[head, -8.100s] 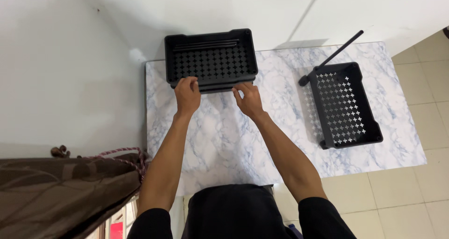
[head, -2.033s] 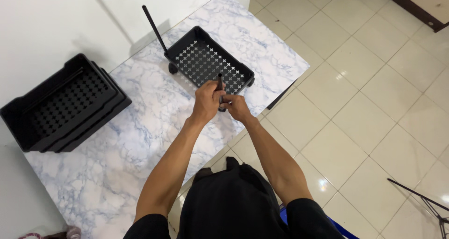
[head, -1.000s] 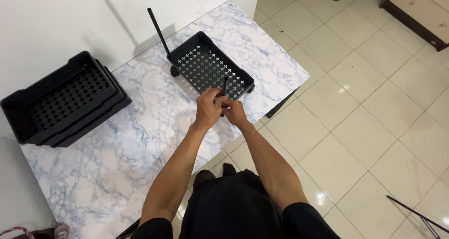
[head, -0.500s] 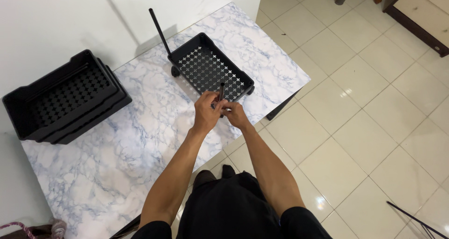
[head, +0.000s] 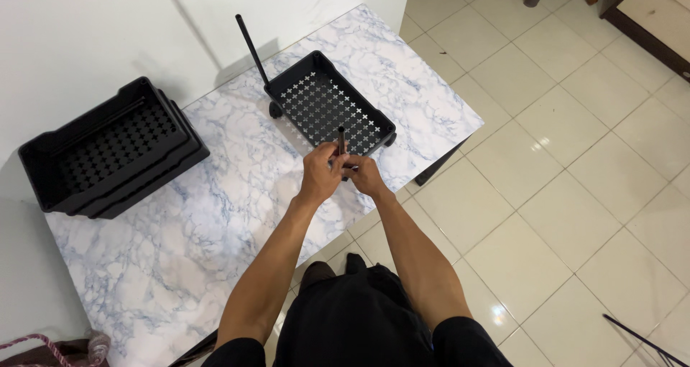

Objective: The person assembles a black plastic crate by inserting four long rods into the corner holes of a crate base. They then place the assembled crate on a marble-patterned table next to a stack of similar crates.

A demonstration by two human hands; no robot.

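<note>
I am watching a short black rod [head: 341, 138] standing nearly upright at the near corner of a black tray [head: 330, 108] with cross-shaped holes, which is sitting on the marble table [head: 215, 194] close to its floor-side edge. The left hand [head: 320, 174] is gripping the rod around its lower part; the right hand [head: 365, 176] is pressing in just beside it at the tray's corner, fingers curled, though I cannot tell whether it is pinching the rod's foot or the tray rim. A longer black rod [head: 251, 47] is already standing up at the far corner, leaning a little.

The risk I am seeing: the rod looks slightly off vertical, so pushing down could make it jam or skid off the corner. The tray is resting on small wheels near the table's edge, so a sideways shove could roll it towards the tiled floor [head: 575, 158]. A stack of black trays [head: 108, 151] is sitting well apart to the left, out of harm's way.
</note>
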